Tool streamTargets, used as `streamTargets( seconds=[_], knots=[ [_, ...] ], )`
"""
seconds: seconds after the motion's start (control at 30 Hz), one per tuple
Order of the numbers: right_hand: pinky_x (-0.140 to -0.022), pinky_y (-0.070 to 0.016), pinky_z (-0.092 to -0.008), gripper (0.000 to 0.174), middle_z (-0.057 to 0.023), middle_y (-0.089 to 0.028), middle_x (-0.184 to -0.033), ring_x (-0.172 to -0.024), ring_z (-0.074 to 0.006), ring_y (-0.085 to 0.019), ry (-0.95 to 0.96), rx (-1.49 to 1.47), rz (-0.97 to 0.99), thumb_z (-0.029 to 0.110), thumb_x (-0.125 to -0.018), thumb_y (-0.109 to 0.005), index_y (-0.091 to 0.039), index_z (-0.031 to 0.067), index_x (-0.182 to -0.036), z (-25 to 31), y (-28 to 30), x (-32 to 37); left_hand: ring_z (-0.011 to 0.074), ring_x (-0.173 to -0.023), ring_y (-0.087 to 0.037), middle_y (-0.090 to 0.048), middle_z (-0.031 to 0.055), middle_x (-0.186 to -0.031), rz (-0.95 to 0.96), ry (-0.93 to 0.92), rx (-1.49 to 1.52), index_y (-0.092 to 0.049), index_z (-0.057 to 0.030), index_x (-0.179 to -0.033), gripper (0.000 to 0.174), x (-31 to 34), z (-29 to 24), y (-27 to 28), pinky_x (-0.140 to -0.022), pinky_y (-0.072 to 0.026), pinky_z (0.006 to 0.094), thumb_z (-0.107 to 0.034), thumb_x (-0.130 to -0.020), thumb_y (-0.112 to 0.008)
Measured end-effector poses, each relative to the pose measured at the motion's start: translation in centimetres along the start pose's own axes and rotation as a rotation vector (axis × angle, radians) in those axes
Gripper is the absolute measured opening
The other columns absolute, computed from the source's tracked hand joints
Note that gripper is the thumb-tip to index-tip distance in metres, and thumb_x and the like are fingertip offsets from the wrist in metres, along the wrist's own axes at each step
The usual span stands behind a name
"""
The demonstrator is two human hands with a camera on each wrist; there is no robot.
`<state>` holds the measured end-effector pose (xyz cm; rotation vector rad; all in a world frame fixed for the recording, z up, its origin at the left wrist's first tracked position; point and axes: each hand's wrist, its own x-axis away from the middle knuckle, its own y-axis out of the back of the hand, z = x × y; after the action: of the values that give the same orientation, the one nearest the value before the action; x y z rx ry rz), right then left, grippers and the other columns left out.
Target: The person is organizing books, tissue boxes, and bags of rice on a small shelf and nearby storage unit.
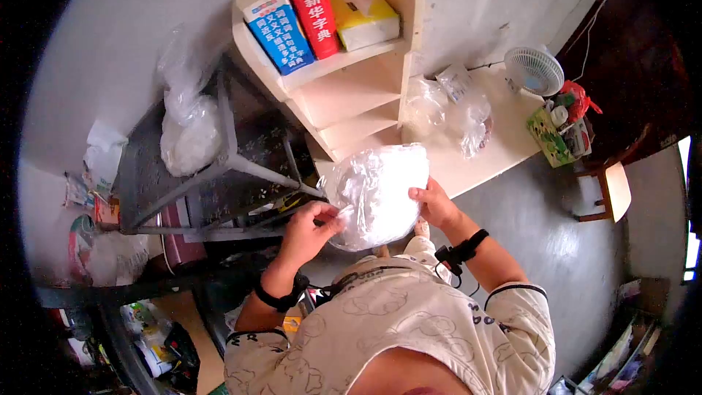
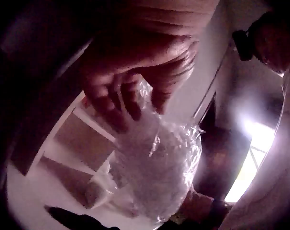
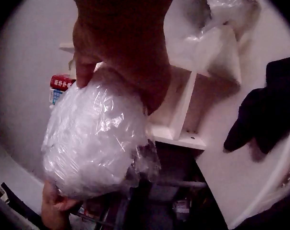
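A bulging clear plastic bag [image 1: 380, 194] full of white contents is held up in front of the body in the head view. At its left edge, my left hand [image 1: 311, 230] pinches a bit of the loose plastic between thumb and fingers. My right hand [image 1: 439, 205] grips the opposite side, its thumb lying over the front and the other fingers hidden behind. In the right wrist view the wrinkled, shiny plastic bag [image 3: 92, 139] shows a loose crumpled flap at one side. The left wrist view shows the left hand's fingers [image 2: 130, 98] curled at the gathered plastic.
Behind the bag stands a cream shelf unit [image 1: 351, 102] with a red dictionary [image 1: 311, 7], a blue book [image 1: 278, 33] and a yellow tissue pack [image 1: 365, 18]. More plastic bags [image 1: 464, 106] and a fan [image 1: 534, 71] are on the desk [image 1: 504, 132]. A dark metal rack [image 1: 227, 164] is at left.
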<state>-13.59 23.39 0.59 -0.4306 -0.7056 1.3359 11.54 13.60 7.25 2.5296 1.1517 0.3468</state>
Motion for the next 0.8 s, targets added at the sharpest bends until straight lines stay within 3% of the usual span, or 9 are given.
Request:
streamTargets(
  seconds=[0.1,0.17,0.23,0.27,0.37,0.57,0.67,0.7,0.8],
  knots=[
    [-0.09,-0.042,-0.0359,0.064,-0.0126,-0.05,-0.115,-0.104,-0.0225,-0.051,0.033,-0.064,-0.018,0.019,-0.075,-0.065,-0.032,-0.0013,-0.126,0.1,0.8,0.4,0.014,-0.066,-0.056,-0.059,0.0063,-0.073,0.157,-0.075,-0.348,-0.055,0.0018,-0.079,0.026,-0.2,-1.0,0.5,-0.06,-0.0455,0.0268,-0.018,-0.073,-0.071],
    [-0.09,-0.0425,-0.0365,0.062,-0.013,-0.05,-0.115,-0.104,-0.023,-0.052,0.061,-0.092,-0.017,0.018,-0.076,-0.064,-0.032,-0.0011,-0.125,0.4,1.4,0.4,0.0116,-0.063,-0.054,-0.057,0.0037,-0.068,0.18,0.017,-0.314,-0.054,0.0012,-0.075,0.022,-0.2,-1.8,0.2,-0.055,-0.0447,0.0254,-0.015,-0.075,-0.069],
    [-0.091,-0.0422,-0.0378,0.06,-0.0118,-0.05,-0.116,-0.105,-0.0234,-0.051,0.018,-0.152,-0.136,0.019,-0.077,-0.062,-0.033,-0.0005,-0.126,0.6,2.4,0.5,0.0087,-0.064,-0.052,-0.056,0.003,-0.074,-0.061,0.115,0.148,-0.053,0.0007,-0.074,0.017,0.0,-1.8,-0.3,-0.054,-0.0442,0.0227,-0.011,-0.078,-0.065],
    [-0.091,-0.0422,-0.0378,0.06,-0.0118,-0.05,-0.116,-0.105,-0.0234,-0.051,0.021,-0.155,-0.139,0.019,-0.077,-0.062,-0.033,-0.0005,-0.126,0.4,2.5,0.5,0.0067,-0.068,-0.052,-0.055,0.0038,-0.083,-0.134,-0.09,0.293,-0.053,0.0005,-0.075,0.013,-0.1,-1.2,-0.6,-0.054,-0.0439,0.0203,-0.008,-0.081,-0.061],
    [-0.092,-0.0416,-0.0387,0.061,-0.011,-0.05,-0.118,-0.106,-0.0232,-0.051,0.035,-0.235,-0.103,0.02,-0.078,-0.062,-0.032,-0.0001,-0.127,-0.1,2.7,0.4,0.0078,-0.072,-0.052,-0.053,0.0056,-0.092,-0.226,-0.194,0.352,-0.054,0.0013,-0.078,0.009,-0.3,-1.4,-1.6,-0.057,-0.0451,0.0216,-0.006,-0.082,-0.058],
    [-0.092,-0.0411,-0.038,0.062,-0.0104,-0.052,-0.116,-0.107,-0.0221,-0.051,0.065,-0.209,-0.076,0.021,-0.077,-0.063,-0.033,-0.0003,-0.126,0.3,2.6,0.4,0.0101,-0.073,-0.053,-0.056,0.0038,-0.081,-0.052,0.121,0.587,-0.052,-0.0003,-0.093,0.03,-1.9,-2.4,-0.3,-0.063,-0.0447,0.0236,-0.016,-0.075,-0.069],
    [-0.092,-0.0412,-0.0363,0.062,-0.0102,-0.053,-0.114,-0.107,-0.0223,-0.051,0.052,-0.189,-0.038,0.02,-0.076,-0.064,-0.034,-0.0005,-0.126,0.5,2.8,0.4,0.0162,-0.072,-0.056,-0.058,0.006,-0.08,-0.166,0.008,-0.121,-0.053,-0.0022,-0.091,0.042,-3.5,-2.6,-1.2,-0.065,-0.0461,0.03,-0.022,-0.063,-0.078],
    [-0.092,-0.0412,-0.0352,0.062,-0.0101,-0.053,-0.114,-0.107,-0.0215,-0.051,0.012,-0.147,-0.003,0.018,-0.075,-0.064,-0.034,-0.0003,-0.126,0.3,2.8,0.4,0.0162,-0.072,-0.056,-0.058,0.006,-0.08,-0.164,0.006,-0.122,-0.053,-0.0022,-0.091,0.042,-3.8,-2.5,-1.4,-0.065,-0.0461,0.03,-0.022,-0.063,-0.078],
    [-0.091,-0.0409,-0.0335,0.063,-0.0094,-0.052,-0.115,-0.106,-0.0198,-0.05,0.002,-0.069,0.057,0.015,-0.074,-0.066,-0.034,0.0001,-0.126,0.2,2.1,0.4,0.0329,-0.078,-0.059,-0.059,0.0158,-0.085,-0.148,-0.083,-0.531,-0.054,-0.0039,-0.092,0.043,-5.1,-3.1,-3.0,-0.068,-0.0469,0.0373,-0.019,-0.058,-0.077]
  ],
)
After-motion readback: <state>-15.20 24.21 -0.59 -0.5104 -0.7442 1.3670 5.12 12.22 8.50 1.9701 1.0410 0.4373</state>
